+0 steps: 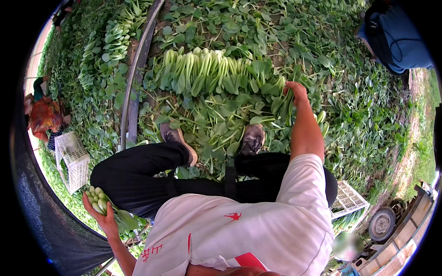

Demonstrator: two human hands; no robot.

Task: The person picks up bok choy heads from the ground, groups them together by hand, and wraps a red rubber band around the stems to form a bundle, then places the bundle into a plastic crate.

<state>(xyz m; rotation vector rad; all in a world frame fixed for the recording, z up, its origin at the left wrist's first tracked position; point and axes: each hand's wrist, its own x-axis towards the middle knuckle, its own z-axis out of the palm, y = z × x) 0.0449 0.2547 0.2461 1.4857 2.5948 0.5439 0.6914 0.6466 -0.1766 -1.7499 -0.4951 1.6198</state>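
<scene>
A bunch of bok choy (98, 200) is gathered in my left hand (105, 218), beyond my left knee. Its pale green bases face up and its leaves hang toward my leg. My right hand (297, 91) reaches out ahead, its fingers curled around bok choy stalks (284, 103) whose leaves trail toward me. Just left of that hand lies a long row of cut bok choy (207, 70), pale bases pointing away from me, leaves spread toward my shoes. A few more pale stalks (322, 120) show beside my right forearm.
A bent metal pipe (130, 82) runs along my left. White plastic crates stand at left (74, 155) and right (348, 198), the right one over greens. People are at far left (45, 117) and upper right (400, 41). A wheeled cart (381, 224) stands lower right. Loose leaves cover the ground.
</scene>
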